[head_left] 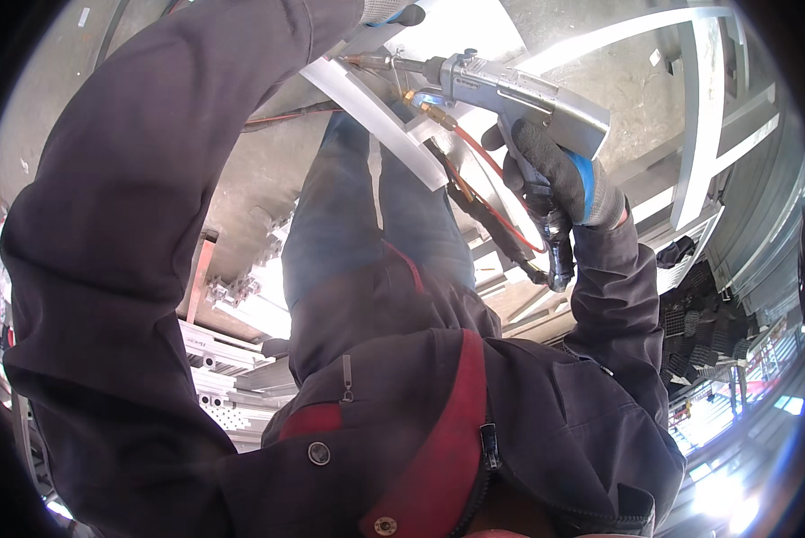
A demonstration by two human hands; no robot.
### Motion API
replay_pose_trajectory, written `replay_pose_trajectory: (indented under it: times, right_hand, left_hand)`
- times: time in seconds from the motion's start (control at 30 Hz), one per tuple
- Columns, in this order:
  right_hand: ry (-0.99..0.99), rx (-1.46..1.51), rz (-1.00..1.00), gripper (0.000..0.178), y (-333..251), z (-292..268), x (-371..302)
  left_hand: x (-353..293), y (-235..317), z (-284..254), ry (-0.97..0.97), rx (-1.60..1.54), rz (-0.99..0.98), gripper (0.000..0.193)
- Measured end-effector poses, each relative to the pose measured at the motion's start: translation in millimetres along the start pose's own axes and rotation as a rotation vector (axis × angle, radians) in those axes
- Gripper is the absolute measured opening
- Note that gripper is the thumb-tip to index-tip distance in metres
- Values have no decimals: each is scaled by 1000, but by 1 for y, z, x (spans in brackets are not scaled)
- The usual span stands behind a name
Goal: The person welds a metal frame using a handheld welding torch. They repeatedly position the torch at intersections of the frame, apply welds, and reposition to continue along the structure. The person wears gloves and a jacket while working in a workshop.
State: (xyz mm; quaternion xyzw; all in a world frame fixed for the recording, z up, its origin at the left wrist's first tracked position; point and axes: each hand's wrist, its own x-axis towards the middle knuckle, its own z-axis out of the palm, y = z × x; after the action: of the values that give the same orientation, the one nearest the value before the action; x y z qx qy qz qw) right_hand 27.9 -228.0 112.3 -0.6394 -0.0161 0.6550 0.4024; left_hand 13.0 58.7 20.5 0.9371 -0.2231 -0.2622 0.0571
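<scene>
dark jacket (393, 368) nearest. right hand (555, 166), gloved, wrapped firmly round handle of grey gun-shaped tool (532, 94); its nozzle (375, 61) just beside upper end of pale metal bar (375, 117). left hand (409, 15), gloved, cut by top edge: opening, hold cannot be told. grey floor (250, 179) beyond.

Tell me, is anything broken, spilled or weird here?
Nothing looks plainly broken or spilled. One odd bit: the shiny black wrapping below the grey metal gun-shaped tool in the black-gloved right hand looks lumpy and wrinkled, perhaps taped up.

Dk jacket (393, 377) w/ red trim (438, 448), prob. blue jeans (330, 197), blk/blue/gray gloves (550, 161).
</scene>
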Motion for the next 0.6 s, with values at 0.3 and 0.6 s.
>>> replay_pose_trajectory:
  times: [0.3, 0.6]
  right_hand:
    - [-85, 15, 78, 26, 0, -8, 10]
    - [-42, -211, -228, 39, 5, -2, 16]
  left_hand:
    - [6, -3, -1, -61, -33, -17, 69]
    - [9, 0, -6, -98, -24, 0, 68]
